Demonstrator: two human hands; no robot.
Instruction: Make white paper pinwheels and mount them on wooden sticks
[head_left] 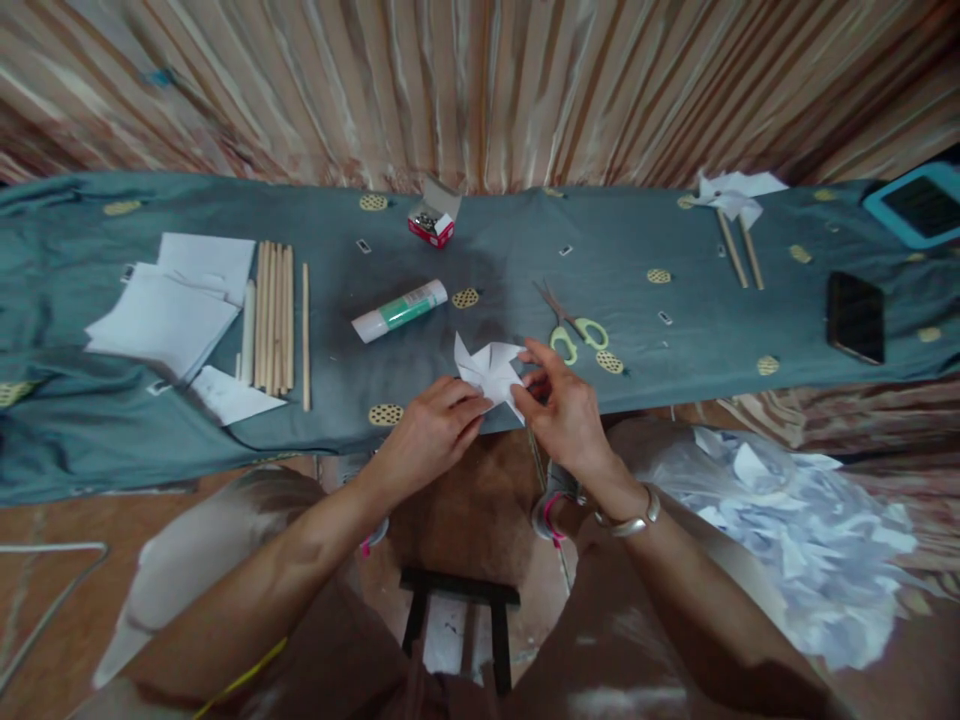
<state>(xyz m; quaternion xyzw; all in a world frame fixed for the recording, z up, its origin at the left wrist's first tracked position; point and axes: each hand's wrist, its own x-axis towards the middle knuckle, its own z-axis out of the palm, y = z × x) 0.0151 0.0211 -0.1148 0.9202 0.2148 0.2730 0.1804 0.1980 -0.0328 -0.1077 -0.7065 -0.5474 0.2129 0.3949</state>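
A white paper pinwheel (491,370) with folded blades is between my hands, just over the near edge of the cloth-covered table. My left hand (439,425) pinches its lower left side with thumb and fingers. On the other side, my right hand (562,405) grips the right blades, its fingers curled round the paper. Just beyond lie a glue stick (401,310) with a green label and scissors (574,325) with pale green handles. A small open red box (433,222) of tiny metal pieces sits farther back.
White paper sheets (169,310) and a row of wooden sticks (275,315) lie at left. At right are finished pinwheels on sticks (739,200), a phone (856,317) and a blue-framed tablet (919,205). A clear bag of folded papers (802,540) stands beside my right leg.
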